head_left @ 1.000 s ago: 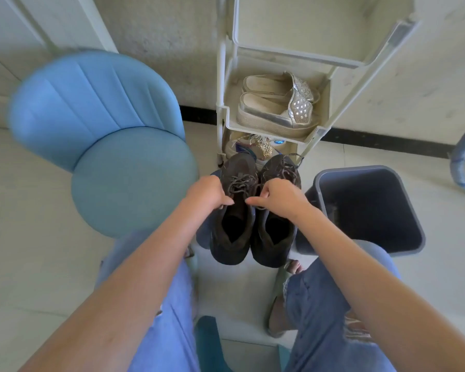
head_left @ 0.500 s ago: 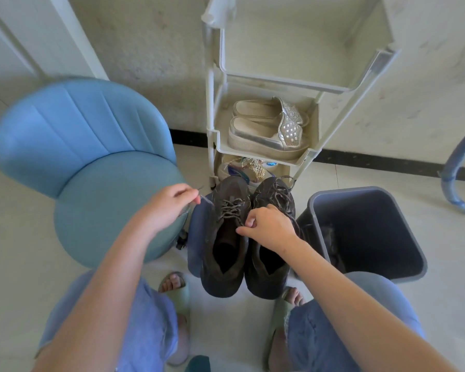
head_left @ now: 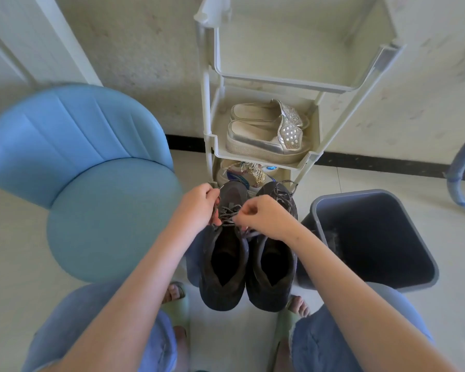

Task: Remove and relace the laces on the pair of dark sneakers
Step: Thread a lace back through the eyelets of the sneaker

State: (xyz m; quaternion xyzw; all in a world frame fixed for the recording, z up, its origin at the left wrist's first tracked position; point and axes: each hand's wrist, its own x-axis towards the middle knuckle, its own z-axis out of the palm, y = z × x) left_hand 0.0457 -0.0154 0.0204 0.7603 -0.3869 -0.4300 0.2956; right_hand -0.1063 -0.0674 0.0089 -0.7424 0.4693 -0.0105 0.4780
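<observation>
1. Dark grey, the left sneaker point(head_left: 223, 264) and the right sneaker point(head_left: 273, 267) sit side by side, touching, just in front of the white shoe rack point(head_left: 301, 84). Their toes point at the rack.
2. The left hand point(head_left: 196, 205) is in front of the rack, by the left sneaker's toe end. Its grip is curled tight and pinches the grey lace point(head_left: 227, 214) of that sneaker.
3. The right hand point(head_left: 266, 218) is beside it, a bit farther from the rack. Its grip is tight too, pinching the same lace with finger and thumb.
4. The right sneaker has its own laces point(head_left: 282, 196) in their holes, with loose ends near the rack's bottom.
5. Two silver shoes point(head_left: 266, 140) lie on the rack's middle shelf. More shoes sit on the shelf below.
6. A blue chair point(head_left: 99, 216) stands to the left of the rack.
7. A grey bin point(head_left: 373, 237) stands in front of the rack, to the right.
8. Green slippers point(head_left: 176, 308) and knees in blue jeans point(head_left: 333, 339) are farther from the rack than the sneakers.
</observation>
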